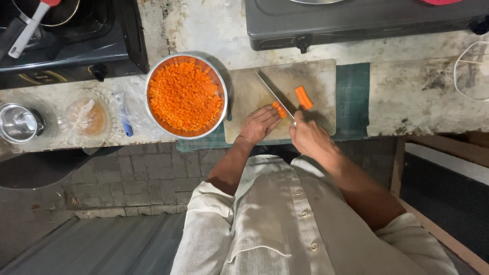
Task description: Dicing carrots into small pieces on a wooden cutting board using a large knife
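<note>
Where the carrot strips (278, 109) lie near the front middle of the cutting board (316, 76), the left hand (259, 125) presses down on them with fingers bent and fingertips on their near end. Just beside them, the knife (275, 94) runs diagonally across the board, its blade against the strips' right side; the right hand (308, 135) is clenched around its handle. A separate carrot piece (303, 97) lies on the board to the right of the blade, apart from the strips. Beneath the board, a dark green cloth (353, 91) shows at the right. Left of the board, touching or nearly touching it, stands a metal bowl (153, 76) filled with diced carrot (184, 95). Farther left on the worn counter (407, 97) sit a tied plastic bag (86, 117) and a small steel cup (18, 123). Two stoves (356, 25) occupy the counter's back edge.
</note>
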